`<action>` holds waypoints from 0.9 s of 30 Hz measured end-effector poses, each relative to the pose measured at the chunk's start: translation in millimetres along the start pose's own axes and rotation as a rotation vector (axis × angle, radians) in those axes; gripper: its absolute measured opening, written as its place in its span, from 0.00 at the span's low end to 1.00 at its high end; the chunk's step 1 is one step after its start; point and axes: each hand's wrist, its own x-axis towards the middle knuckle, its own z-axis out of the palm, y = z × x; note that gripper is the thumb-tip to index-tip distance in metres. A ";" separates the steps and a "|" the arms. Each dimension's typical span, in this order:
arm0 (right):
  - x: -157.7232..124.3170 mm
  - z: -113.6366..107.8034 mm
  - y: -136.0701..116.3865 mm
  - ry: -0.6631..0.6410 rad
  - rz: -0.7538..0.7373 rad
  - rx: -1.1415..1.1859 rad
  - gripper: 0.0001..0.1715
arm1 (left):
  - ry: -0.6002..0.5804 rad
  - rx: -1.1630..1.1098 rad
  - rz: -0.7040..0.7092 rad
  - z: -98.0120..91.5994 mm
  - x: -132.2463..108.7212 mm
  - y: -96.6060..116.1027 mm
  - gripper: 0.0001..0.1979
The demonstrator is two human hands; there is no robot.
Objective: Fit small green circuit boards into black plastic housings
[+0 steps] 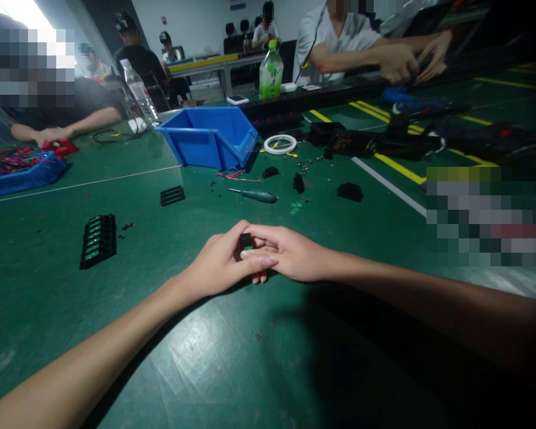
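Note:
My left hand (pixel 220 259) and my right hand (pixel 294 253) meet above the green table, fingers closed around a small black plastic part with a green circuit board (pixel 247 241). Both thumbs press near its lower end; my fingers hide the rest. To the left lies a black tray holding a row of green boards (pixel 98 239), with tiny black bits beside it. Beyond my hands are a screwdriver (pixel 256 195) with a dark green handle, a black slotted frame (pixel 172 195), loose green boards (pixel 296 208) and a black block (pixel 350 191).
A blue bin (pixel 209 140) stands past the screwdriver, near a white ring (pixel 280 144). At left is a blue tray of coloured wires (pixel 21 170). Bottles, including a green one (pixel 270 70), stand farther back. Co-workers sit around; one person's hands (pixel 406 62) work at upper right.

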 end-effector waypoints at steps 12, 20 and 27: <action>-1.1 1.2 -1.3 -0.002 -0.004 -0.010 0.11 | -0.006 0.026 -0.009 -0.7 0.3 2.0 0.14; -0.6 1.0 -2.5 0.004 0.004 -0.032 0.11 | -0.003 0.018 -0.004 -0.7 -0.4 0.3 0.14; -0.2 1.7 -3.2 0.001 0.003 -0.022 0.10 | -0.007 0.024 0.006 -0.8 -0.4 0.3 0.14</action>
